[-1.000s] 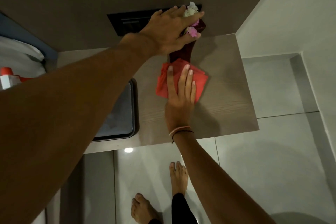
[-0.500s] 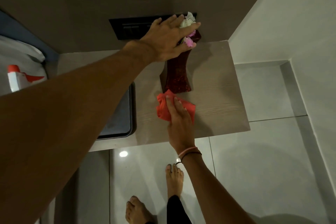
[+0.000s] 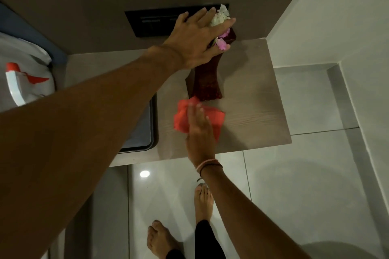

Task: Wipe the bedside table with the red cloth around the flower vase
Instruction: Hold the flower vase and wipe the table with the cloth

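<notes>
A pale wood-grain bedside table [image 3: 252, 111] with a flat rectangular top holds a dark red flower vase [image 3: 207, 84], narrow at the waist and flared at the base, with white and pink blossoms at its mouth. The left hand [image 3: 197, 42] lies spread over the vase's top, fingers open against the flowers. The right hand [image 3: 200, 132], fingers extended and blurred, presses flat on a crumpled red cloth [image 3: 216, 120] on the tabletop just in front of the vase's base
</notes>
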